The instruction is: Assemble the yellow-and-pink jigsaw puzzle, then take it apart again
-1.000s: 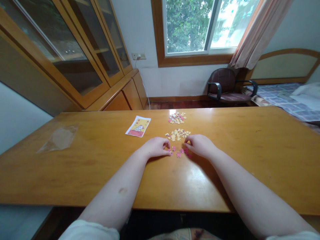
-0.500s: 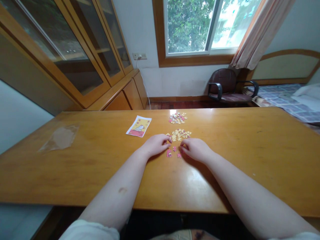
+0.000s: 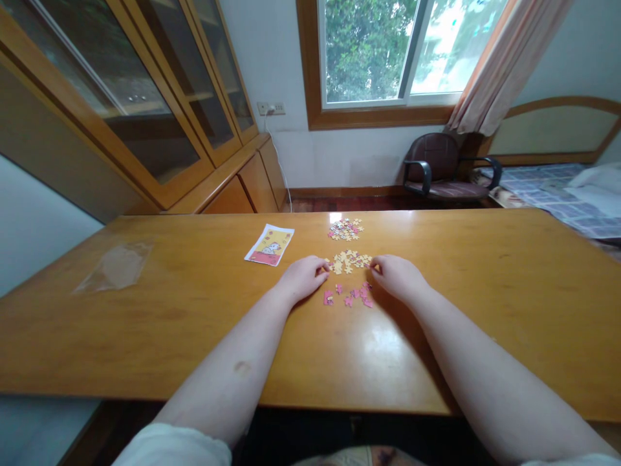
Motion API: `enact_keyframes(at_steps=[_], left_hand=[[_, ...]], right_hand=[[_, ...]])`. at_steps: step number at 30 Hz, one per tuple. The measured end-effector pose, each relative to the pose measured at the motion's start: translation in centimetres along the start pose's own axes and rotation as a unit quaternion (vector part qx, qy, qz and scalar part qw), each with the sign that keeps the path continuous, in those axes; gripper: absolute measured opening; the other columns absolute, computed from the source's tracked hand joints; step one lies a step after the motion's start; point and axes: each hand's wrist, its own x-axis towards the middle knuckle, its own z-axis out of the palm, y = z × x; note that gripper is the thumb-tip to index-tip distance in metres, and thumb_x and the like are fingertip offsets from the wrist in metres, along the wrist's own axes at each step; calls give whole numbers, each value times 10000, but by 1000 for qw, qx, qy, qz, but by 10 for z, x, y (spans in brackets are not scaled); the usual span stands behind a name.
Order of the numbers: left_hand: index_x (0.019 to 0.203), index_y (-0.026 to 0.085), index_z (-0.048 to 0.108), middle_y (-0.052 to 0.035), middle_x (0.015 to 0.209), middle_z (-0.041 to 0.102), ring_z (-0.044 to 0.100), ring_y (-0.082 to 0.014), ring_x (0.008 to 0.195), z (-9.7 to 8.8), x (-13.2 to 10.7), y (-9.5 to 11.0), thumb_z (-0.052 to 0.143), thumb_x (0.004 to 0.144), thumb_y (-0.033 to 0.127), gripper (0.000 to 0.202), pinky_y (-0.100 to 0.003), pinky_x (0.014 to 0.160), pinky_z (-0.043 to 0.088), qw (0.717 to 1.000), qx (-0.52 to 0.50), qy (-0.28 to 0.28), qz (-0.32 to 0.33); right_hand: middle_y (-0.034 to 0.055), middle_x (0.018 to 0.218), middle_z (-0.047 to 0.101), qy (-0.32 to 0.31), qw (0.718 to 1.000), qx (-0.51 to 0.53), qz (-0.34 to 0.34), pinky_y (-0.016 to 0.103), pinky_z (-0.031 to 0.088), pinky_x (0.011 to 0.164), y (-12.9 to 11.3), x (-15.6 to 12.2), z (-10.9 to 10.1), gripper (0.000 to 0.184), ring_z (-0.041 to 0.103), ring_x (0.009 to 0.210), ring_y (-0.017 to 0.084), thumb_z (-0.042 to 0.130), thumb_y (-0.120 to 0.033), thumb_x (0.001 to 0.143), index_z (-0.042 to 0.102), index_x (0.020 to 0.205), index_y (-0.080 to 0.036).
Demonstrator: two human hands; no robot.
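Observation:
My left hand [image 3: 303, 277] rests on the wooden table [image 3: 194, 323], fingers curled, its tips at the left edge of a cluster of yellow puzzle pieces [image 3: 348, 260]. My right hand [image 3: 398, 277] lies on the right of that cluster, fingertips pinched at its edge. What either hand holds is too small to make out. A few pink puzzle pieces [image 3: 348, 298] lie between and just in front of both hands. A second pile of mixed pink and yellow pieces [image 3: 344, 228] sits farther back.
A picture card [image 3: 269, 244] lies left of the piles. A clear plastic bag [image 3: 116, 266] sits near the table's left edge. Behind the table stand a glass-door cabinet [image 3: 145, 110], a dark armchair [image 3: 439, 168] under the window, and a bed [image 3: 557, 188] at the right.
Both hands have moved away from me, off the pink pieces and up to the two sides of the yellow cluster. The pink pieces now lie uncovered in front of the hands.

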Motion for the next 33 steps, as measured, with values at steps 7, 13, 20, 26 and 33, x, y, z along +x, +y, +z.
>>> enact_keyframes(at_steps=[7,13,20,26,33], left_hand=[[897,208,704,-58,892,680,620,-207,852,-14,1,-8,543,826,246,179,-287,756,465,991,22,43,-121],[891,195,698,-64,857,681,618,-217,834,-12,1,-6,522,844,281,202,-297,740,455,995,5,36,-94],[880,196,704,-60,851,683,613,-209,811,-10,0,-5,516,849,291,213,-290,713,447,995,-5,38,-87],[890,193,708,-58,848,684,607,-205,795,-13,-1,-2,520,851,297,219,-287,696,435,995,-22,31,-88],[939,195,713,-40,816,651,579,-178,760,-6,0,-4,539,853,303,223,-280,692,426,998,-46,34,-29]], right_hand=[[52,853,718,-59,994,68,-63,260,405,627,12,1,-3,242,631,754,189,601,-325,808,741,988,-244],[46,901,698,-76,986,78,-127,259,424,672,16,6,7,194,621,771,177,618,-261,796,760,927,-236],[78,942,667,-86,982,84,-147,247,431,709,11,1,7,130,605,810,175,608,-153,771,676,880,-172],[28,789,681,-107,975,139,-137,240,412,629,9,0,7,100,591,688,153,615,-153,771,660,856,-180],[46,905,722,-26,954,275,-116,289,464,764,3,4,17,133,630,808,168,593,-216,841,706,907,-191]])
